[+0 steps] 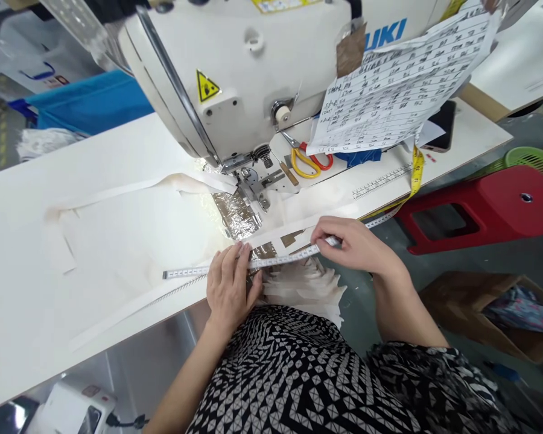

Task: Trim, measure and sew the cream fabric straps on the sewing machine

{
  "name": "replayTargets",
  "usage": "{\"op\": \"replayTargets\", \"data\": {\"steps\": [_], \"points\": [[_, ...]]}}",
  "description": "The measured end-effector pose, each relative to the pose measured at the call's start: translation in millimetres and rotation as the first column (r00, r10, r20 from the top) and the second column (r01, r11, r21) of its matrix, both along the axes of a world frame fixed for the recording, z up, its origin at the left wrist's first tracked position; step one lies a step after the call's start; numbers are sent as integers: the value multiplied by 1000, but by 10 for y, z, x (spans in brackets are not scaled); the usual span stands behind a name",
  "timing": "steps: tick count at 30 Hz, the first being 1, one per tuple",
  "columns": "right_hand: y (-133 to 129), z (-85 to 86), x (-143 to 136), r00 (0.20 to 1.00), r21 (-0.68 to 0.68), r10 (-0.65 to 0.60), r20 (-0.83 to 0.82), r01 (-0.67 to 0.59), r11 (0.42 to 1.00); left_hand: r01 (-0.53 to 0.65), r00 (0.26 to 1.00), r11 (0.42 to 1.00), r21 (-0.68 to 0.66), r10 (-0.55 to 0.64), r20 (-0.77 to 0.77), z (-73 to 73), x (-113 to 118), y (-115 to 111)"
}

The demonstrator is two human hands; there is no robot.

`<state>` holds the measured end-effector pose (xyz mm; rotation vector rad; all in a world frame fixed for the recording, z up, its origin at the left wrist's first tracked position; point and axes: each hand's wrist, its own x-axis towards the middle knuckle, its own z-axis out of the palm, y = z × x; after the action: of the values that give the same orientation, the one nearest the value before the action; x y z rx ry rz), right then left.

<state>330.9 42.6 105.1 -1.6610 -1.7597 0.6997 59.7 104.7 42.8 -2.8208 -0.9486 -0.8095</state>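
A white tape measure (283, 259) runs along the front edge of the sewing table, over a pale fabric strip (294, 225). My left hand (230, 282) lies flat on the tape and strip, its fingers stretched out. With thumb and fingers pinched, my right hand (350, 244) grips the tape further right. Beyond my right hand the tape turns over to its yellow side and rises toward the hanging paper. Just behind my hands is the presser foot area of the sewing machine (253, 193). Below the edge hangs a bunch of pale layered fabric (303, 286).
Yellow-and-red-handled scissors (305, 163) and a wooden-handled tool (288, 172) lie by the machine. A handwritten sheet (389, 96) hangs in front of it. Another pale strip (117, 193) curves over the table at left. A red stool (484, 205) and a cardboard box (461, 301) stand at right.
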Motion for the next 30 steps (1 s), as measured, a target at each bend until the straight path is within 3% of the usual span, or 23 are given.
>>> {"op": "replayTargets", "data": {"steps": [2,4,6,8,10,13,17,23,30], "points": [[-116,-32,54,997,-26,48,67,-47,999,5,1000,997,-71,-3,23,-17,-33,1],[-199,-127,68,991,23,13,132,-16,1000,-6,999,987,-158,13,42,-37,-109,2],[-248,-261,41,976,145,-130,176,105,984,-46,997,976,-212,57,47,-52,-233,3],[-269,-399,-13,933,268,-301,195,245,932,-103,993,968,-228,113,31,-54,-393,0],[-277,-512,-73,897,333,-383,218,301,894,-152,987,962,-226,158,9,-34,-559,-11],[-284,-610,-134,885,333,-358,296,256,908,-233,972,951,-205,229,-40,23,-746,-51],[-288,-656,-123,853,331,-321,411,188,924,-312,948,942,-126,299,-109,69,-825,-99],[-297,-747,35,777,378,-453,437,298,877,-311,948,950,-43,306,-94,11,-799,-78],[-297,-841,40,784,383,-463,413,312,870,-290,956,956,-41,288,-54,-20,-787,-73]]}}
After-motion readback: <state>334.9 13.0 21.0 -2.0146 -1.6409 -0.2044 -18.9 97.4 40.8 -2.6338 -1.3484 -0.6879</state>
